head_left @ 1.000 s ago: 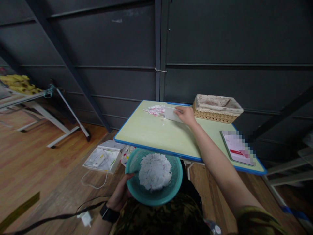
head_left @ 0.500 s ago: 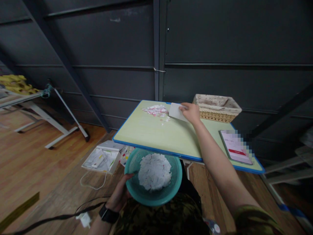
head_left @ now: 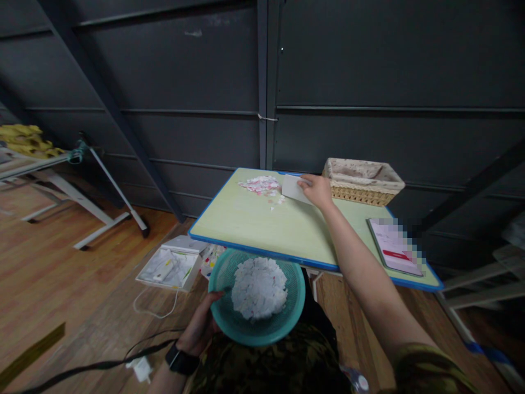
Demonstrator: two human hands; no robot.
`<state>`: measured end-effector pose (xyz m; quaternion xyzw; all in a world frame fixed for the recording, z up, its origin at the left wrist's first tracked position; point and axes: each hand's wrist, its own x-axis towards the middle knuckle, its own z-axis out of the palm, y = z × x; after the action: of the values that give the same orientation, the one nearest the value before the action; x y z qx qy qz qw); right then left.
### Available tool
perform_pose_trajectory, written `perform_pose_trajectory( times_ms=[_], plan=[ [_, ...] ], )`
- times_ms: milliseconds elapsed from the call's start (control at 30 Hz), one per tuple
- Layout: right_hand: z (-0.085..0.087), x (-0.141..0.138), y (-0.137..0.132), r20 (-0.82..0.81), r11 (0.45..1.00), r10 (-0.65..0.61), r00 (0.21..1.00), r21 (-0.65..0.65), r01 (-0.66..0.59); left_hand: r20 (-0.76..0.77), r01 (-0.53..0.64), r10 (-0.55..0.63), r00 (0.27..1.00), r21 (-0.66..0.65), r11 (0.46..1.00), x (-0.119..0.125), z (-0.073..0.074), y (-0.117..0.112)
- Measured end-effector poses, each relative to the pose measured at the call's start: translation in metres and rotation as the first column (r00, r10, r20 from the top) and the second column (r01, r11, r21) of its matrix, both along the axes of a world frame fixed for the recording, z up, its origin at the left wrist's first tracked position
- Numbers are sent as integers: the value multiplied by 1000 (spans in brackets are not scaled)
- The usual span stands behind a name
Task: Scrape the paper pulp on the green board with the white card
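My left hand (head_left: 204,324) grips the left rim of a teal plastic colander (head_left: 296,314), thumb over the edge. Inside it lies a heap of white paper scraps (head_left: 260,288). The colander sits at my lap, just below the near edge of a pale green board (head_left: 262,230) with a blue border. Out on the board, my right hand (head_left: 318,190) pinches a flat white card (head_left: 293,187), tilted with its lower edge at the surface. Just left of the card is a pile of white and pink paper bits (head_left: 259,184), with a few loose ones nearer me.
A lined wicker basket (head_left: 365,192) stands at the board's back right, close by my right hand. A tablet (head_left: 396,254) lies on the right side. An open white box (head_left: 170,268) with a cable is on the floor at left. Dark wall panels (head_left: 184,137) rise behind the board.
My right hand and the card have shifted slightly left, toward the paper pile. My left hand and the colander stay as they were.
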<state>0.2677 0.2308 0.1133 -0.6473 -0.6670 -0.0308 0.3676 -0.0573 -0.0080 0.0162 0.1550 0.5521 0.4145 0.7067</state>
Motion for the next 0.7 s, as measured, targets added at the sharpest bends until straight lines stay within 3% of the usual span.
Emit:
perform_pose_trajectory(
  times_ms=[200, 700],
  plan=[
    [1, -3, -2, 27, 997, 65, 998, -38, -64, 10, 4, -4, 1000, -1, 1000, 1, 1, 0],
    [10, 6, -4, 34, 999, 2, 999, -42, 0, 7, -4, 4, 1000, -9, 1000, 2, 4, -1]
  ],
)
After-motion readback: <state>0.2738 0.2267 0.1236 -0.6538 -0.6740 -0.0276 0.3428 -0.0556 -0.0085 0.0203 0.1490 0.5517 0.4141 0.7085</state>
